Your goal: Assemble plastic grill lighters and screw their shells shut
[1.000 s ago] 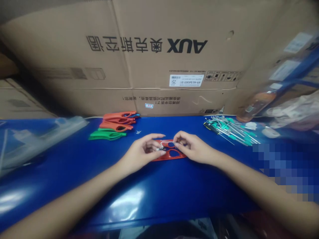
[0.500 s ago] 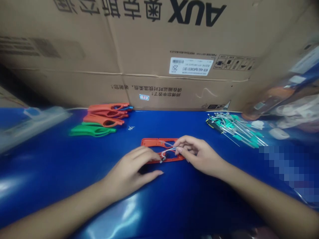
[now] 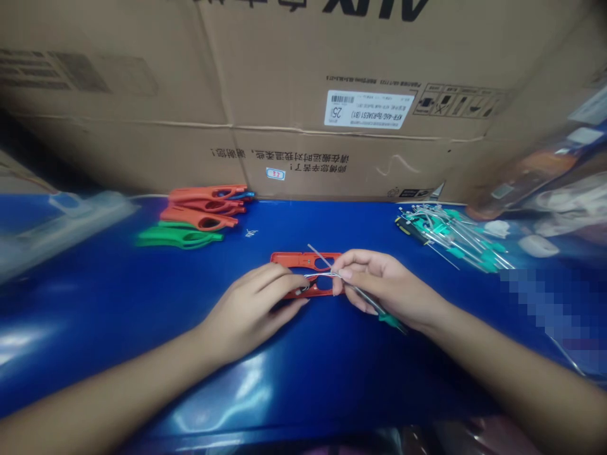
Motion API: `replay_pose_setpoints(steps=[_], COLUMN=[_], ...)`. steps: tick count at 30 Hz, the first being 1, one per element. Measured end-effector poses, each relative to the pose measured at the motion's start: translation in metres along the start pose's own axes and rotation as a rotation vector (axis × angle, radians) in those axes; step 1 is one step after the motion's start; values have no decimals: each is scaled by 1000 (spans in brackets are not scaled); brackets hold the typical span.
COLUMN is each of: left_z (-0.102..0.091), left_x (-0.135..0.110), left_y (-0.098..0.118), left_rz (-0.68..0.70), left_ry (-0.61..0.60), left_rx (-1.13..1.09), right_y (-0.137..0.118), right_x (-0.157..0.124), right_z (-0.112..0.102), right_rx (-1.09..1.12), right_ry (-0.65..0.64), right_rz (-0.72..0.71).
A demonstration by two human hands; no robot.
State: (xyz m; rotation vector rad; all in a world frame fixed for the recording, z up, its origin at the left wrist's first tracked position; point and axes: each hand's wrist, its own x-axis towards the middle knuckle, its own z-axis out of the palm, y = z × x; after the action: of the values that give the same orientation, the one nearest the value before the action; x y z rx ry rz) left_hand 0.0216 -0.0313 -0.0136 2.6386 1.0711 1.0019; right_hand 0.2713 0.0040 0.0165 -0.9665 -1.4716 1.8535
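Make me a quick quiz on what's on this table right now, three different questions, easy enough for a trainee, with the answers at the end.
1. What colour is the open shell in the middle?
A) green
B) orange
C) white

2. True or false: the bundle of rods lies to the right of the open shell.

3. Fill in: the fingers of the right hand hold thin white ____.

Key: 1. B; 2. True; 3. wires.

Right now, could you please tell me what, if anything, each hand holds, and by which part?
The right hand pinches the green-ended metal rod mid-length, together with white wires; the left hand is at their other end, its grip unclear.
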Motion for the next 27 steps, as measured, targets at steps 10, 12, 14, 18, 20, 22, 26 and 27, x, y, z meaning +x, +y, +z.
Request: replay_pose_setpoints(steps=[10,12,14,18,20,22,26,27], left_z=[4,6,8,9,10,9,6,5], left_x=[2,3,4,5,6,7,9,9], left_y=[-2,-4,-6,-9,-9,-7,-3,-1], left_rz=[22,24,24,18,19,20,53,66], left_ry=[-20,-11,-6,-13,-14,-10,36,46], left_rx=[50,45,29,2,-4,-11,-34,-44], right_y=[1,1,0,-2,-4,-4,0,2], right_x=[6,6,5,3,1,0,1,2], right_z=[-7,-8,-7,-5,-4,-4,-7,-9], right_rx=[66,63,61,5,-75,-172,-309,-333], right_ry=[-13,-26,-37,-31,-16,4,42,52], right_rz=[6,-9,-21,-20,-23,-52,-132,-154])
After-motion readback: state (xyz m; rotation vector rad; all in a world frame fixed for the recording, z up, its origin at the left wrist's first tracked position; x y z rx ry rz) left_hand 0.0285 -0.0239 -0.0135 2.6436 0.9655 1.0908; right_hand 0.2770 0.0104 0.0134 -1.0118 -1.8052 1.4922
